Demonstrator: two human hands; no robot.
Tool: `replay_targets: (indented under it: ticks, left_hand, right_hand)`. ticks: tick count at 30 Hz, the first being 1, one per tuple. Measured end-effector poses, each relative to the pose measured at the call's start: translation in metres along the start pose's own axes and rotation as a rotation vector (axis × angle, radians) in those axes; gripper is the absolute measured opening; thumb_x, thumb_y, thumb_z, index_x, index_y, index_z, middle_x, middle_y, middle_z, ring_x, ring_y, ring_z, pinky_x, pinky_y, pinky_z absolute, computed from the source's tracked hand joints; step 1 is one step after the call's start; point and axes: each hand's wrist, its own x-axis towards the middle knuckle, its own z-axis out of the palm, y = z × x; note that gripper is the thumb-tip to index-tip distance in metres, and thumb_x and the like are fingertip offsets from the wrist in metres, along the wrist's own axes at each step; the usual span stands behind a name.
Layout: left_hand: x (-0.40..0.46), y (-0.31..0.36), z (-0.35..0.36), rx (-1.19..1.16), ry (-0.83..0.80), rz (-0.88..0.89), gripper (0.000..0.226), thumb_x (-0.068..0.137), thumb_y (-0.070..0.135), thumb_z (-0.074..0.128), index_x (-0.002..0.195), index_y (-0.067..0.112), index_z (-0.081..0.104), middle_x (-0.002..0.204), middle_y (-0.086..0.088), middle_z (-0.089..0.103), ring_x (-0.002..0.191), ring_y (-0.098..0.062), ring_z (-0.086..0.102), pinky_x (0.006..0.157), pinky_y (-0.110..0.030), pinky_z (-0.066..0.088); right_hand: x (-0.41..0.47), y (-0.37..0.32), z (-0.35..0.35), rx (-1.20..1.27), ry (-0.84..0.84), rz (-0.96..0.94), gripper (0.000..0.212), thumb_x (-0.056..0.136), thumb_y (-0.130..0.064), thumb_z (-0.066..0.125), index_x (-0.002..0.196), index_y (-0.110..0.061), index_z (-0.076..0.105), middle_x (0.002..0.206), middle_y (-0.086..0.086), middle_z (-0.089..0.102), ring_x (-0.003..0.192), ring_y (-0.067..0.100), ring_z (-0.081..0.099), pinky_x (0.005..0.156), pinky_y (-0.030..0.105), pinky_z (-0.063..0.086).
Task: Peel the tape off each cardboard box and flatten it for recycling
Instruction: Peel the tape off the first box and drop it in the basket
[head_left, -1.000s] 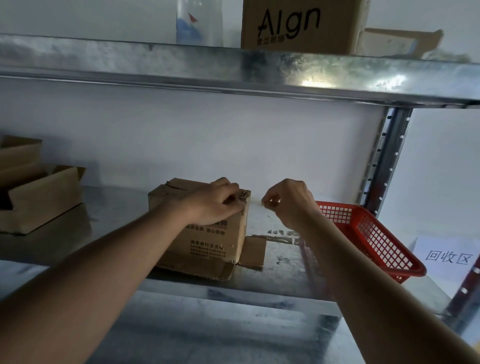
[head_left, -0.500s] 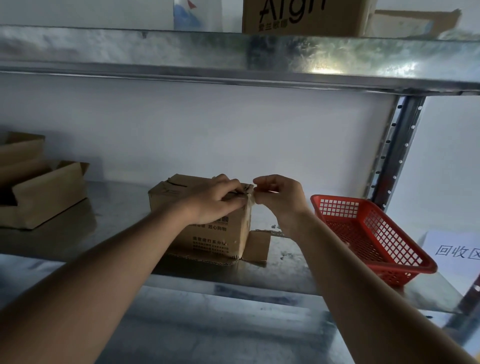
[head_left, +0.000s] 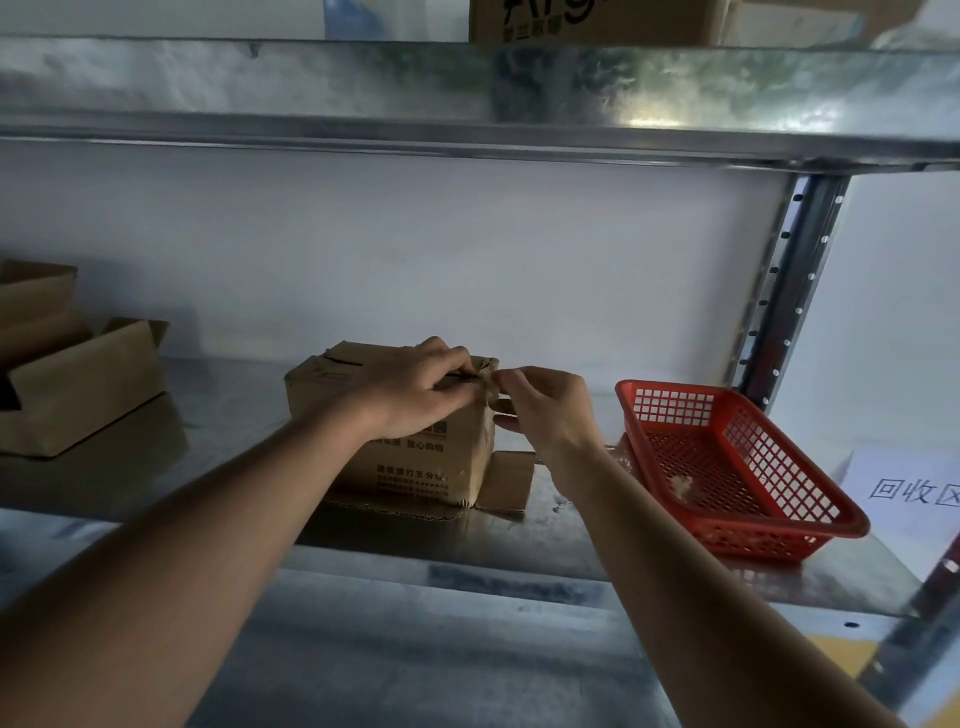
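A small brown cardboard box (head_left: 415, 467) with printed text stands on the metal shelf (head_left: 234, 431), its bottom flaps spread out beneath it. My left hand (head_left: 415, 387) rests on the box's top with fingers curled over the right edge, holding it down. My right hand (head_left: 545, 410) is at the box's upper right corner, and its thumb and fingers pinch a crumpled bit of tape (head_left: 487, 378) there. How much tape still sticks to the box is hidden by my fingers.
A red plastic basket (head_left: 737, 467) with a scrap of tape inside stands to the right. Opened cardboard boxes (head_left: 78, 384) sit at the far left. An upper shelf (head_left: 467, 88) carries more boxes. A white paper sign (head_left: 909, 493) lies at right beyond the upright post.
My right hand moved from about a hand's width right of the box back to its upper right corner and pinches the tape there. My left hand stayed on the box top.
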Motion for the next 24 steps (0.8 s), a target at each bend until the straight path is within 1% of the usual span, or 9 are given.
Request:
replay_targets:
  ticks: [2, 5, 7, 10, 12, 15, 17, 20, 24]
  left_hand:
    - [-0.002, 0.0, -0.001, -0.001, -0.01, 0.008, 0.031, 0.096, 0.071, 0.046, 0.107, 0.045, 0.057, 0.114, 0.023, 0.048, 0.097, -0.004, 0.055, 0.078, -0.036, 0.047]
    - [-0.007, 0.0, -0.003, 0.02, -0.04, 0.016, 0.049, 0.086, 0.083, 0.052, 0.119, 0.046, 0.055, 0.123, 0.023, 0.046, 0.107, 0.0, 0.052, 0.086, -0.036, 0.049]
    - [-0.009, 0.0, -0.004, 0.011, -0.045, 0.016, 0.055, 0.082, 0.084, 0.059, 0.123, 0.047, 0.054, 0.127, 0.024, 0.045, 0.11, 0.0, 0.052, 0.091, -0.037, 0.051]
    - [-0.009, 0.0, -0.003, 0.018, -0.038, 0.023, 0.058, 0.083, 0.082, 0.06, 0.127, 0.044, 0.054, 0.13, 0.023, 0.044, 0.114, -0.002, 0.052, 0.096, -0.041, 0.052]
    - [-0.008, 0.0, -0.002, 0.027, -0.037, 0.023, 0.061, 0.082, 0.084, 0.059, 0.128, 0.045, 0.053, 0.132, 0.024, 0.044, 0.117, -0.004, 0.052, 0.098, -0.043, 0.051]
    - [-0.008, -0.002, -0.001, 0.035, -0.038, 0.028, 0.068, 0.078, 0.089, 0.056, 0.131, 0.047, 0.052, 0.134, 0.027, 0.042, 0.121, -0.006, 0.05, 0.101, -0.045, 0.049]
    - [-0.008, -0.003, -0.001, 0.06, -0.042, 0.032, 0.068, 0.078, 0.09, 0.055, 0.133, 0.049, 0.05, 0.135, 0.03, 0.041, 0.123, -0.006, 0.05, 0.101, -0.045, 0.049]
    - [-0.007, -0.003, -0.001, 0.04, -0.054, 0.032, 0.068, 0.08, 0.088, 0.054, 0.134, 0.048, 0.049, 0.135, 0.03, 0.04, 0.124, -0.005, 0.048, 0.102, -0.044, 0.048]
    - [-0.006, -0.001, 0.002, 0.024, -0.059, 0.034, 0.06, 0.086, 0.082, 0.054, 0.133, 0.045, 0.049, 0.132, 0.026, 0.041, 0.124, -0.008, 0.048, 0.101, -0.042, 0.047]
  right_hand:
    - [0.002, -0.001, 0.002, -0.011, 0.021, 0.006, 0.014, 0.087, -0.034, 0.08, 0.086, -0.02, 0.082, 0.083, 0.0, 0.079, 0.086, 0.019, 0.077, 0.086, 0.049, 0.063]
    - [0.001, 0.002, 0.005, 0.024, 0.08, 0.035, 0.01, 0.085, -0.018, 0.086, 0.093, -0.018, 0.079, 0.085, -0.001, 0.079, 0.084, 0.017, 0.077, 0.085, 0.045, 0.064]
    - [-0.001, 0.004, 0.006, 0.081, 0.11, 0.068, 0.013, 0.085, -0.012, 0.086, 0.094, -0.015, 0.077, 0.086, 0.002, 0.079, 0.081, 0.019, 0.078, 0.083, 0.042, 0.065]
    - [-0.002, 0.005, 0.005, 0.127, 0.107, 0.097, 0.014, 0.089, -0.015, 0.083, 0.098, -0.018, 0.072, 0.09, 0.006, 0.079, 0.08, 0.02, 0.078, 0.08, 0.039, 0.065]
    - [-0.002, 0.003, 0.002, 0.102, 0.077, 0.11, 0.006, 0.093, -0.013, 0.077, 0.095, -0.018, 0.074, 0.089, 0.007, 0.078, 0.081, 0.02, 0.078, 0.079, 0.037, 0.066]
    - [0.0, -0.003, -0.005, 0.045, 0.016, 0.129, 0.008, 0.095, -0.009, 0.071, 0.093, -0.01, 0.079, 0.086, 0.012, 0.078, 0.076, 0.019, 0.077, 0.075, 0.034, 0.066]
    - [0.002, -0.007, -0.01, 0.024, -0.004, 0.163, 0.009, 0.094, -0.009, 0.072, 0.095, -0.004, 0.08, 0.086, 0.015, 0.077, 0.075, 0.022, 0.076, 0.066, 0.029, 0.064]
    - [0.0, -0.006, -0.011, 0.079, -0.017, 0.232, 0.009, 0.091, -0.004, 0.072, 0.088, 0.0, 0.079, 0.079, 0.016, 0.073, 0.07, 0.021, 0.07, 0.075, 0.034, 0.066]
    - [-0.003, 0.003, -0.008, 0.019, 0.026, 0.22, 0.009, 0.091, -0.01, 0.073, 0.086, -0.005, 0.078, 0.068, 0.008, 0.069, 0.06, 0.016, 0.064, 0.072, 0.037, 0.066]
